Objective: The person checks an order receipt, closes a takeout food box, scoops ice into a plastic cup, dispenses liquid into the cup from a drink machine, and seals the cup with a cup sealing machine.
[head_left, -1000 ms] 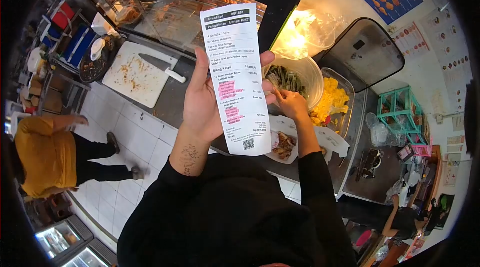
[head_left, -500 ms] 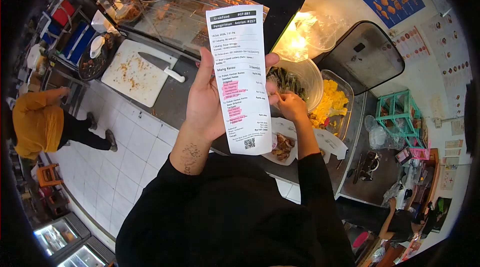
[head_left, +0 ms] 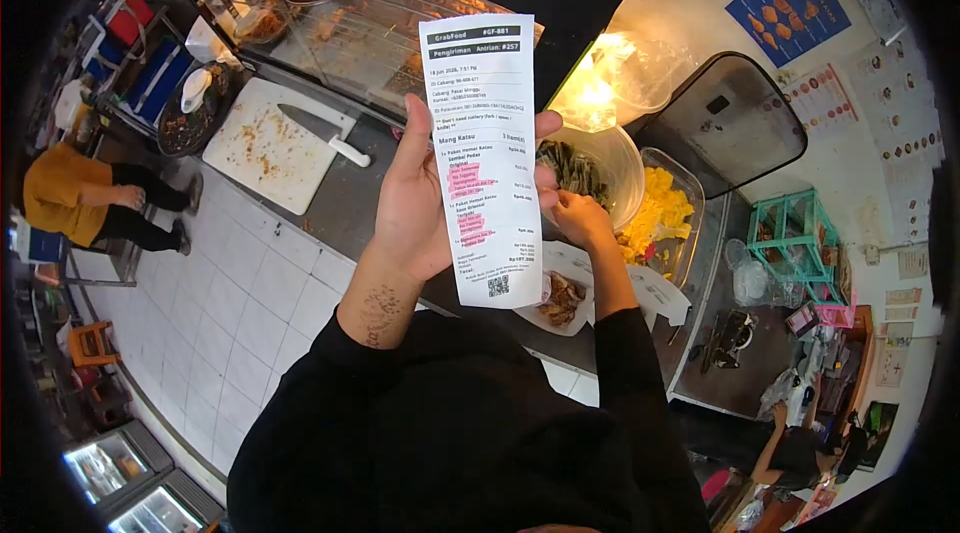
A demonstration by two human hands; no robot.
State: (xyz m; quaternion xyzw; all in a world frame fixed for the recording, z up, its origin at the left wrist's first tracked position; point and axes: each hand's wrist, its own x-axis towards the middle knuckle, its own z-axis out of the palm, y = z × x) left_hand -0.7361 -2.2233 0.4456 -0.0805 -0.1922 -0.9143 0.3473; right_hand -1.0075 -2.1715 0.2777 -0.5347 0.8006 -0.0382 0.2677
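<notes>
Between the thumb and fingers of your left hand (head_left: 408, 213), you hold a long paper receipt (head_left: 485, 163) upright, its printed side facing you. Your palm backs it, your thumb stands along its left edge, and your fingertips show past the right edge. The heading reads GrabFood #GF-881, with #257 under it, and pink marks cover some lines lower down.

At the receipt's right edge, the fingers of your right hand (head_left: 583, 220) come close together; I cannot tell whether they pinch the paper.

Below that hand, partly covered by your forearm and the receipt, a white takeaway box (head_left: 572, 258) contains browned meat (head_left: 563, 301). Just beyond your right hand, a clear round tub (head_left: 626, 168) holds dark greens (head_left: 570, 170), and beside it a tray (head_left: 699, 203) holds yellow food (head_left: 655, 211).

Farther left on the counter (head_left: 345, 213), a knife (head_left: 310, 123) lies on a white cutting board (head_left: 268, 158), its handle reaching over the edge.

Well apart from you are 2 other people: 1 in a yellow top (head_left: 65, 193) at left, 1 in dark clothing (head_left: 797, 455) at right.
</notes>
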